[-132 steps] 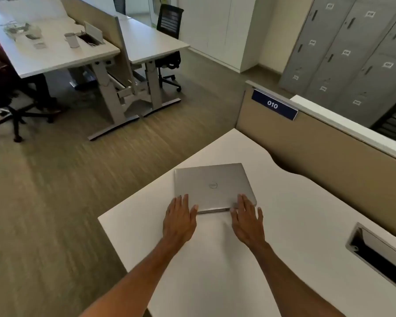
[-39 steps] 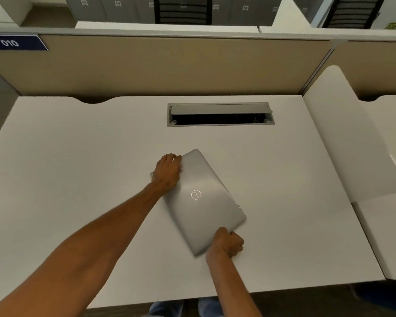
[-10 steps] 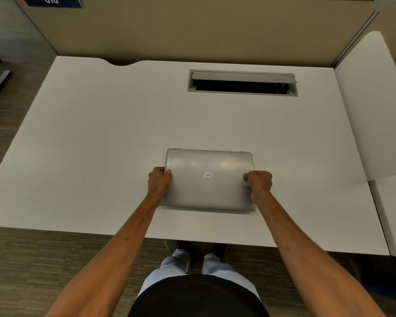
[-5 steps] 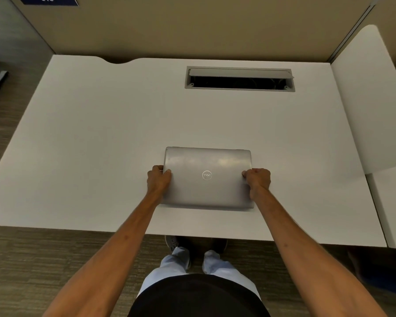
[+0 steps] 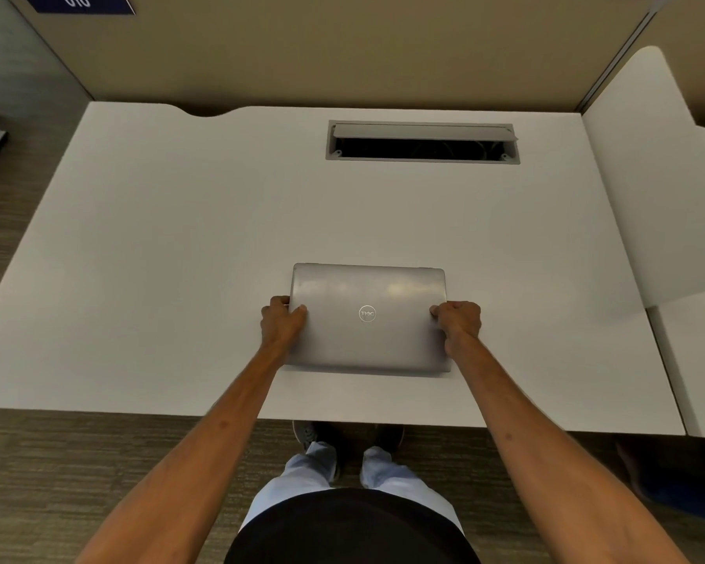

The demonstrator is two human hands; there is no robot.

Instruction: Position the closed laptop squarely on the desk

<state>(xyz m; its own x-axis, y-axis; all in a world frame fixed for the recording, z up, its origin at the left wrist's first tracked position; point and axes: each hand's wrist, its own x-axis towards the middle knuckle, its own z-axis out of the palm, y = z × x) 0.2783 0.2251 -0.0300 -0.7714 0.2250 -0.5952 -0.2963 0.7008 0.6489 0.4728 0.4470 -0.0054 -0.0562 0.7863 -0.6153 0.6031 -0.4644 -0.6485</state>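
Observation:
A closed silver laptop [image 5: 367, 319] lies flat on the white desk [image 5: 180, 258], near the front edge and about in the middle. Its sides run parallel to the desk's edges, and its round logo faces up. My left hand [image 5: 281, 322] grips the laptop's left edge, thumb on the lid. My right hand [image 5: 458, 322] grips the right edge in the same way.
An open grey cable slot [image 5: 422, 142] is set into the desk at the back. A beige partition [image 5: 342, 50] with a blue "010" label [image 5: 80, 2] stands behind. A white side panel [image 5: 664, 177] borders the desk on the right. Carpeted floor lies to the left.
Over the last second the laptop and both hands have hardly moved. Several seconds ago the laptop lay turned at an angle; it now sits parallel to the desk's front edge.

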